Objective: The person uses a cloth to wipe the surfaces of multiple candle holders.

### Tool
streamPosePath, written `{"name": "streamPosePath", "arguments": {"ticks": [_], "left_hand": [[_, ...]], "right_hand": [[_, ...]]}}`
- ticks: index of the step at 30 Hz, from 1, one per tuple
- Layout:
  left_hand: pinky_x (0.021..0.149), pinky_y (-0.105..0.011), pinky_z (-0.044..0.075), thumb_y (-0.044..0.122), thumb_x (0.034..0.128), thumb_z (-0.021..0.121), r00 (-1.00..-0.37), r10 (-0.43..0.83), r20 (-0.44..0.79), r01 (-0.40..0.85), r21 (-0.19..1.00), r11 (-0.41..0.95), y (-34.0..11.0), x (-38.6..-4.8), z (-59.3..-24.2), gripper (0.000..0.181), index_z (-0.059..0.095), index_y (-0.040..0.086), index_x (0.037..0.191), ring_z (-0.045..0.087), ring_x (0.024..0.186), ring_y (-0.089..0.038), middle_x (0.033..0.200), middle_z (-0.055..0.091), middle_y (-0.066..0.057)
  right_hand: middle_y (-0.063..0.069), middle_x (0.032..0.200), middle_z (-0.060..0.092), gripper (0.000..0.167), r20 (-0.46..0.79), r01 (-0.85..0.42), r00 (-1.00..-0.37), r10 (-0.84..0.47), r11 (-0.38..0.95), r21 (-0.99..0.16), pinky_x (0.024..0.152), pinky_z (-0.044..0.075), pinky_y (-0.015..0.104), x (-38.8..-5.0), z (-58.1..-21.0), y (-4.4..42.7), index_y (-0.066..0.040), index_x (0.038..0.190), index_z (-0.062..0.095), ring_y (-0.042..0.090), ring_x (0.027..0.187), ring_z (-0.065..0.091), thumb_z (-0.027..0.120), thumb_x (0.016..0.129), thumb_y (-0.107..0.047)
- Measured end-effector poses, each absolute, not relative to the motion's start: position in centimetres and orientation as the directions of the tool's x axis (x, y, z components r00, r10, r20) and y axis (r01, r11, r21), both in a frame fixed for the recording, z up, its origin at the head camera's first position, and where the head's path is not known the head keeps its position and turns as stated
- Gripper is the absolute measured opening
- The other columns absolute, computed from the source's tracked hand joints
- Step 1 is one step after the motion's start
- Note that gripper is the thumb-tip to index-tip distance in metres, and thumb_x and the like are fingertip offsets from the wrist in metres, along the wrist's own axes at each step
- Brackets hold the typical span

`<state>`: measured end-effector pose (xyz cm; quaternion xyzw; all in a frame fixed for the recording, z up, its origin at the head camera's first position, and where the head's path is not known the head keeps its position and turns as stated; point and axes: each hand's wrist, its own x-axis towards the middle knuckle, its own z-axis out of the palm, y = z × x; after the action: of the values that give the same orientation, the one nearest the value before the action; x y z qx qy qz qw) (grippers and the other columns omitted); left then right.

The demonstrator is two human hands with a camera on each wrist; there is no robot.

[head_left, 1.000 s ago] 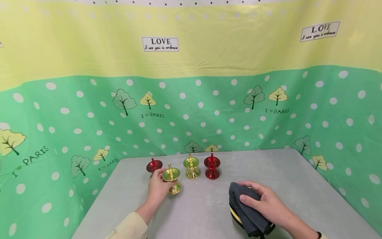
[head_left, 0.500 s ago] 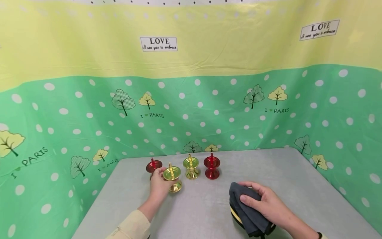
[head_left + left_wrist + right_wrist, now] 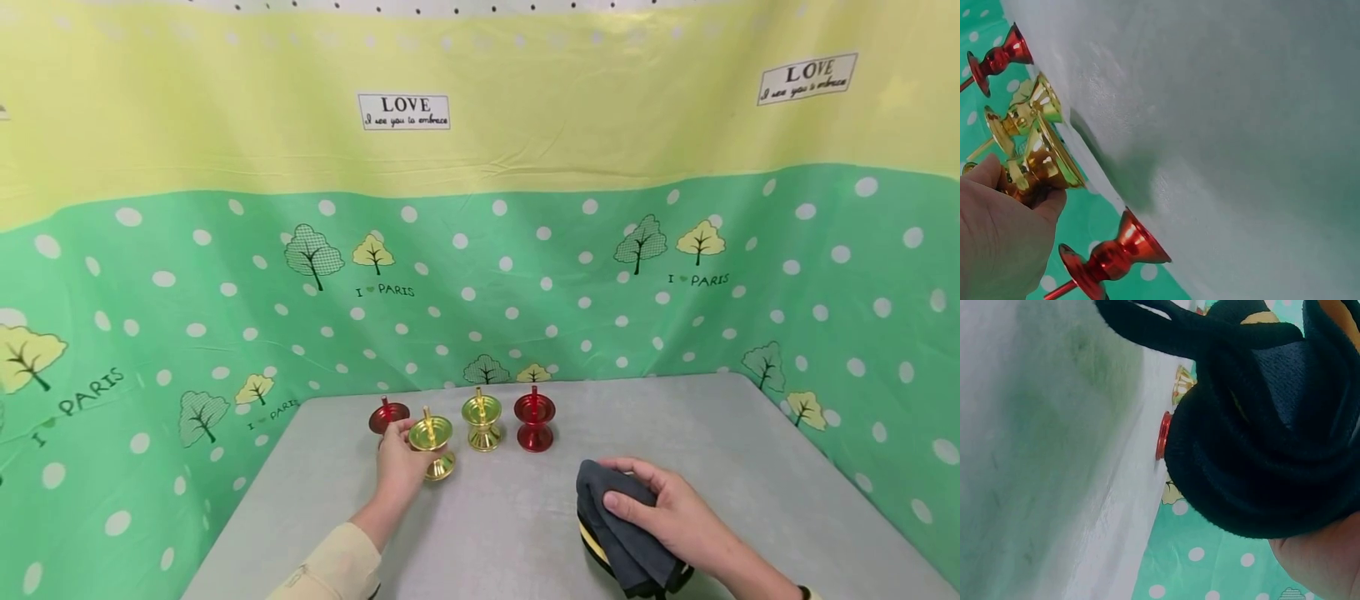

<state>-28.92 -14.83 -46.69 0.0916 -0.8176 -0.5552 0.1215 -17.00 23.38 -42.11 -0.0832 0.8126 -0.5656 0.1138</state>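
Observation:
My left hand [image 3: 402, 468] grips a gold metal candle holder [image 3: 439, 467] by its stem, fingers behind and thumb in front. It stays upright, a dish with a thin stick on top; in the left wrist view its base seems slightly off the table. Just behind the left hand is a red candle holder [image 3: 388, 417], partly hidden by it. Another gold candle holder [image 3: 483, 437] and a second red one [image 3: 535, 437] stand to the right. A folded dark grey cloth [image 3: 626, 525] with black and yellow edging is held in my right hand [image 3: 678, 517], thumb on top.
The grey tabletop [image 3: 510, 533] ends at a green and yellow printed curtain [image 3: 487, 242], which hangs behind it and along both sides. A black loop of the cloth sticks out in the right wrist view.
Hardly anything differs. The left hand and its gold candle holder shift very slightly; the right hand keeps the cloth in place.

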Motion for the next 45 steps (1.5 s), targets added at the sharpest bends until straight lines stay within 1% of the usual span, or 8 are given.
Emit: {"name": "streamPosePath", "arguments": {"ticks": [4, 13, 19, 27, 33, 40, 45], "left_hand": [[0.114, -0.058, 0.05, -0.003, 0.0771, 0.092, -0.953, -0.286, 0.104, -0.009, 0.929, 0.37, -14.9, -29.2, -46.9, 0.073, 0.051, -0.004, 0.137, 0.065, 0.127, -0.043, 0.13, 0.067, -0.029], [0.116, -0.058, 0.049, -0.004, 0.079, 0.09, -0.947, -0.304, 0.107, -0.017, 0.925, 0.38, -14.8, -29.9, -47.1, 0.072, 0.049, -0.005, 0.138, 0.064, 0.13, -0.045, 0.133, 0.065, -0.031], [0.116, -0.058, 0.049, -0.003, 0.0792, 0.09, -0.945, -0.311, 0.102, -0.026, 0.923, 0.383, -14.7, -30.3, -47.1, 0.074, 0.048, -0.005, 0.141, 0.063, 0.13, -0.045, 0.135, 0.064, -0.03], [0.116, -0.06, 0.048, -0.006, 0.0797, 0.089, -0.937, -0.333, 0.108, -0.033, 0.919, 0.392, -14.7, -30.5, -47.0, 0.073, 0.048, -0.005, 0.14, 0.061, 0.133, -0.048, 0.138, 0.062, -0.033], [0.117, -0.06, 0.048, -0.006, 0.0803, 0.088, -0.933, -0.346, 0.095, -0.05, 0.919, 0.39, -14.9, -30.6, -47.0, 0.073, 0.047, -0.006, 0.141, 0.061, 0.133, -0.048, 0.138, 0.062, -0.033], [0.116, -0.06, 0.048, -0.006, 0.0802, 0.088, -0.932, -0.342, 0.121, -0.035, 0.909, 0.416, -14.6, -30.9, -47.1, 0.071, 0.048, -0.006, 0.14, 0.062, 0.132, -0.049, 0.138, 0.062, -0.034], [0.114, -0.059, 0.05, -0.006, 0.0805, 0.088, -0.93, -0.344, 0.13, -0.029, 0.907, 0.42, -14.3, -31.0, -47.1, 0.071, 0.049, -0.006, 0.139, 0.063, 0.13, -0.049, 0.135, 0.063, -0.035]], "right_hand": [[0.026, 0.156, 0.056, 0.058, -0.092, -0.005, -0.96, -0.264, 0.348, -0.938, 0.088, 0.06, 0.026, -16.9, -42.1, 23.4, -0.011, 0.154, 0.055, 0.033, 0.133, 0.066, 0.071, 0.104, -0.036], [0.028, 0.156, 0.055, 0.059, -0.088, -0.007, -0.958, -0.274, 0.328, -0.945, 0.087, 0.061, 0.028, -17.0, -42.2, 23.5, -0.009, 0.155, 0.054, 0.03, 0.128, 0.069, 0.07, 0.105, -0.034], [0.028, 0.156, 0.055, 0.059, -0.083, -0.011, -0.958, -0.273, 0.327, -0.945, 0.088, 0.061, 0.027, -17.1, -42.2, 23.5, -0.01, 0.155, 0.054, 0.032, 0.13, 0.068, 0.071, 0.104, -0.034], [0.027, 0.157, 0.054, 0.058, -0.086, -0.012, -0.959, -0.27, 0.342, -0.94, 0.089, 0.06, 0.026, -17.1, -42.1, 23.5, -0.011, 0.155, 0.054, 0.034, 0.133, 0.066, 0.07, 0.104, -0.035], [0.029, 0.156, 0.055, 0.059, -0.081, -0.018, -0.956, -0.281, 0.334, -0.943, 0.088, 0.061, 0.027, -17.1, -42.1, 23.6, -0.01, 0.156, 0.053, 0.034, 0.132, 0.067, 0.07, 0.105, -0.034], [0.029, 0.155, 0.055, 0.059, -0.072, -0.025, -0.954, -0.29, 0.32, -0.947, 0.088, 0.061, 0.027, -17.1, -42.0, 23.5, -0.008, 0.155, 0.053, 0.031, 0.13, 0.068, 0.07, 0.105, -0.033], [0.027, 0.156, 0.055, 0.058, -0.075, -0.024, -0.957, -0.279, 0.333, -0.943, 0.089, 0.06, 0.025, -17.0, -42.0, 23.4, -0.009, 0.155, 0.054, 0.033, 0.132, 0.067, 0.071, 0.104, -0.034]]}}
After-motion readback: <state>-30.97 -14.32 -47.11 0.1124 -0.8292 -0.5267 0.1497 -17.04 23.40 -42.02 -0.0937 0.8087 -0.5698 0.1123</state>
